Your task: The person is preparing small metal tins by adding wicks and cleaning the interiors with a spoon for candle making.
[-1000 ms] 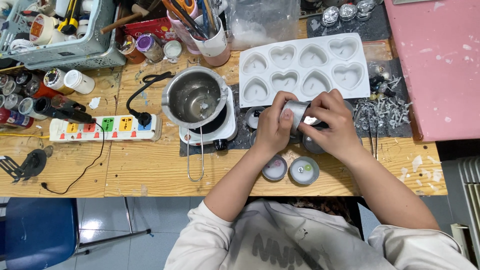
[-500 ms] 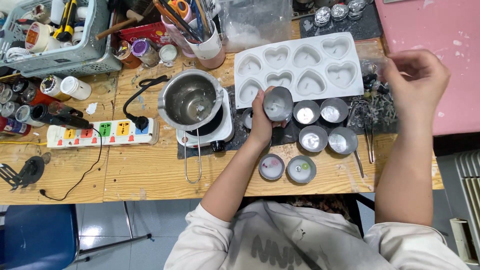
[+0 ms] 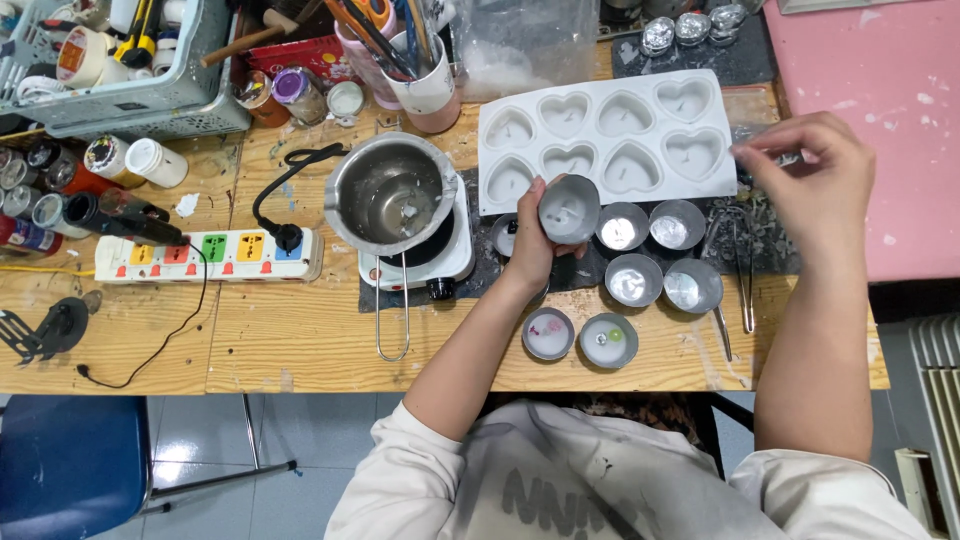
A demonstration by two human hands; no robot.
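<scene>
My left hand (image 3: pixel 531 243) grips a small round metal tin (image 3: pixel 568 209), tilted so its pale inside shows, just below the white heart-shaped mould (image 3: pixel 612 140). My right hand (image 3: pixel 808 186) hovers at the mould's right edge with thumb and fingers pinched together; whether something thin is between them cannot be told. Several empty metal tins (image 3: pixel 633 279) stand on the dark mat between my hands. Two filled tins (image 3: pixel 578 337) sit near the table's front edge.
A steel pouring pot (image 3: pixel 388 193) rests on a small white hot plate (image 3: pixel 446 255), plugged into a power strip (image 3: pixel 208 256). Tweezers (image 3: pixel 741 270) lie at the right. A basket (image 3: pixel 130 95), paint bottles and a brush cup (image 3: pixel 425 85) crowd the back. A pink board (image 3: pixel 880 110) lies at the right.
Both hands were together on the tin. My right hand has let go and moved right, beside the mould; my left hand keeps the tin, uncovering the tins on the mat.
</scene>
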